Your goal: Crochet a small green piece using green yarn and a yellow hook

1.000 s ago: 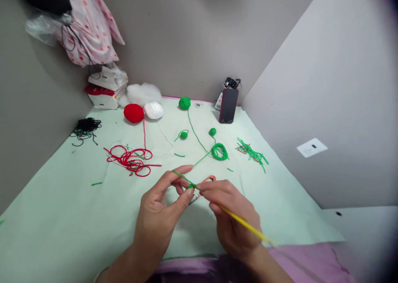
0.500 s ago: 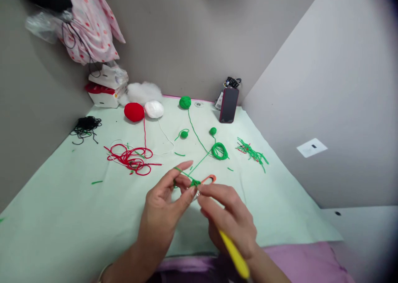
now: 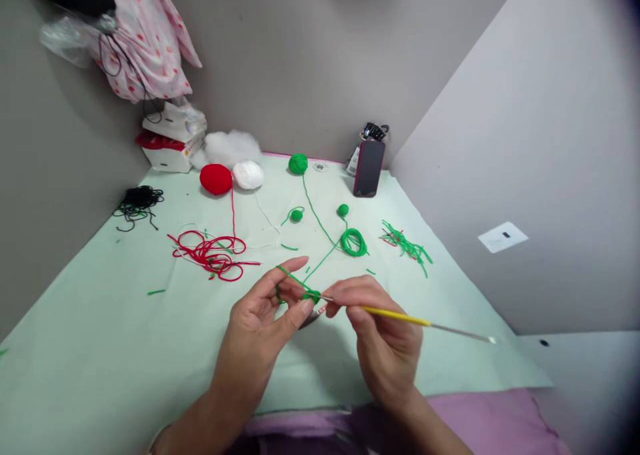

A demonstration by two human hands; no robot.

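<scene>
My left hand [image 3: 267, 311] pinches a small green crochet piece [image 3: 311, 297] between thumb and fingers. Green yarn runs from it over the raised index finger. In my right hand [image 3: 387, 335] is a crochet hook [image 3: 395, 315] with a yellow grip, held like a pen. Its metal tip meets the crochet piece, and the other end points right. Below the fingertips shows a small orange and metal item [image 3: 321, 311], mostly hidden. The working strand leads back to a green yarn ball [image 3: 299, 164] by the wall.
Red [image 3: 216, 179] and white [image 3: 248, 175] yarn balls stand back left, with tangled red yarn [image 3: 210, 251] nearer. Two small green crocheted balls, a green yarn coil [image 3: 353, 242] and green scraps [image 3: 407, 245] lie around. A phone [image 3: 369, 169] leans at back right; black yarn [image 3: 140, 203] lies left.
The crochet hook has swung from pointing down toward me to lying nearly level, its free end to the right. My right hand has turned with it. The orange item is now more covered.
</scene>
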